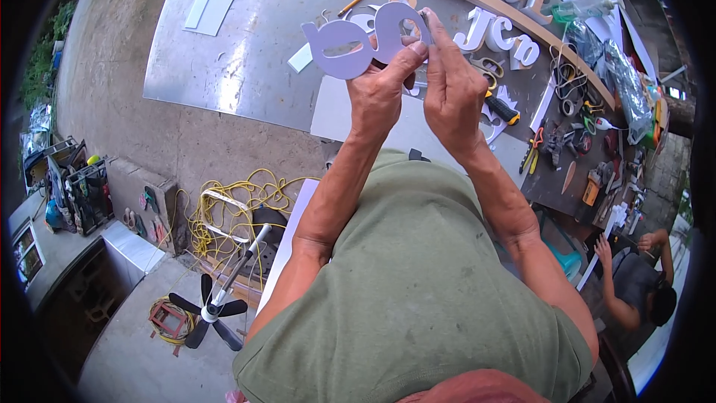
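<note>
A flat, pale lavender-white cut-out of curly lettering is held up above the workbench. My left hand grips it from below, thumb on its face. Against its right edge, my right hand has its fingers pressed together. A small dark bit shows at those fingertips, too small to name. Beneath lie a pencil and white offcuts. Right of my hands are scissors, a yellow-and-black cutter and several raised white letters.
A metal sheet covers the bench's left side. Pliers, cords and a clear bottle lie at right. Another person works at lower right. At lower left are a black-bladed fan and tangled yellow rope.
</note>
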The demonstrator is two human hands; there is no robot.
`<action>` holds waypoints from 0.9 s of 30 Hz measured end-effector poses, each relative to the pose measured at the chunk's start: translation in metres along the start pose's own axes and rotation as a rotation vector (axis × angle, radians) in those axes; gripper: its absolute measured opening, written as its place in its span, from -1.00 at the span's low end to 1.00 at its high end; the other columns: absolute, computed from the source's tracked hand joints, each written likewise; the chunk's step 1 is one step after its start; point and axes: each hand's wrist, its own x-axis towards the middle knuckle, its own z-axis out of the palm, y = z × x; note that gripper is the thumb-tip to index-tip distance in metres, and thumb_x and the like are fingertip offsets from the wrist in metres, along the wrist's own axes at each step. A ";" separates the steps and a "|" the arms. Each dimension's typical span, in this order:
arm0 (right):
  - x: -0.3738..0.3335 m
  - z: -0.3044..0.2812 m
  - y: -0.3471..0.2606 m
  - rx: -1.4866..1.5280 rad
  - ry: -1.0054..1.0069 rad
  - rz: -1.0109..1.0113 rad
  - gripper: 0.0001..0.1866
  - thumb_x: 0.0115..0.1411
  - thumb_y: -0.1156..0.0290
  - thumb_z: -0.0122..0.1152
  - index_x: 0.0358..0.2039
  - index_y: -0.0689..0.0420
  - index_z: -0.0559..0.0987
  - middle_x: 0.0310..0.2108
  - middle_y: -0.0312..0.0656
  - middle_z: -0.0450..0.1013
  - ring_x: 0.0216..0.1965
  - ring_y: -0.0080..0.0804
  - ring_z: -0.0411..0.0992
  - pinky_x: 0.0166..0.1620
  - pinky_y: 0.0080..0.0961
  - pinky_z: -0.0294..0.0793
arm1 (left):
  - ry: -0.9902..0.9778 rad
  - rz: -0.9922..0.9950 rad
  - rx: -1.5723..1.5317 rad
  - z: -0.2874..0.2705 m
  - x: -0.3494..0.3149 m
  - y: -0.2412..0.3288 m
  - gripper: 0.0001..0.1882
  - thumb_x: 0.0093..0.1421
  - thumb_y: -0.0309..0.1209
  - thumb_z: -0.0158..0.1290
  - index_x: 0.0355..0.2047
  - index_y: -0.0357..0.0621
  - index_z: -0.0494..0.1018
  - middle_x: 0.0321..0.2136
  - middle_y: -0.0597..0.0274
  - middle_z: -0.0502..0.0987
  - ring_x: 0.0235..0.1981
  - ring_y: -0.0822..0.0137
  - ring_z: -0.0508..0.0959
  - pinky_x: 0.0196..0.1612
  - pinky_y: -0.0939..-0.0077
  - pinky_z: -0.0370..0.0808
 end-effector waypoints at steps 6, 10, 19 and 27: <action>-0.016 0.004 0.006 -0.026 0.051 -0.061 -0.50 0.26 0.72 -0.01 0.23 0.40 0.35 0.13 0.20 0.42 0.07 0.07 0.50 0.04 -0.30 0.53 | -0.028 0.010 0.000 -0.001 0.005 -0.001 -0.78 0.17 -0.57 0.23 -0.17 -0.30 0.52 -0.38 0.18 0.63 -0.44 0.49 0.60 -0.52 0.65 0.35; 0.001 0.005 0.005 -0.056 0.044 -0.117 -0.50 0.24 0.73 -0.01 0.23 0.43 0.34 0.12 0.24 0.43 0.07 0.08 0.50 0.03 -0.29 0.53 | 0.030 0.038 0.015 0.004 0.003 0.000 -0.82 0.16 -0.51 0.25 -0.26 -0.35 0.56 -0.52 0.23 0.57 -0.61 0.55 0.44 -0.56 0.68 0.35; -0.009 0.004 -0.002 0.001 0.058 -0.007 -0.57 0.28 0.68 0.01 0.18 0.39 0.41 0.06 0.18 0.48 -0.03 0.01 0.57 -0.06 -0.33 0.56 | -0.020 0.018 -0.035 -0.006 0.004 -0.002 -0.79 0.18 -0.55 0.22 -0.17 -0.28 0.52 -0.40 0.19 0.62 -0.45 0.49 0.58 -0.53 0.63 0.37; -0.002 0.002 -0.002 0.088 0.084 0.090 -0.60 0.30 0.61 0.04 0.15 0.33 0.46 -0.11 0.14 0.57 -0.39 -0.14 0.62 -0.31 -0.41 0.54 | -0.057 0.003 -0.082 -0.003 0.004 0.000 -0.78 0.17 -0.55 0.23 -0.17 -0.27 0.54 -0.41 0.22 0.61 -0.48 0.51 0.55 -0.53 0.65 0.37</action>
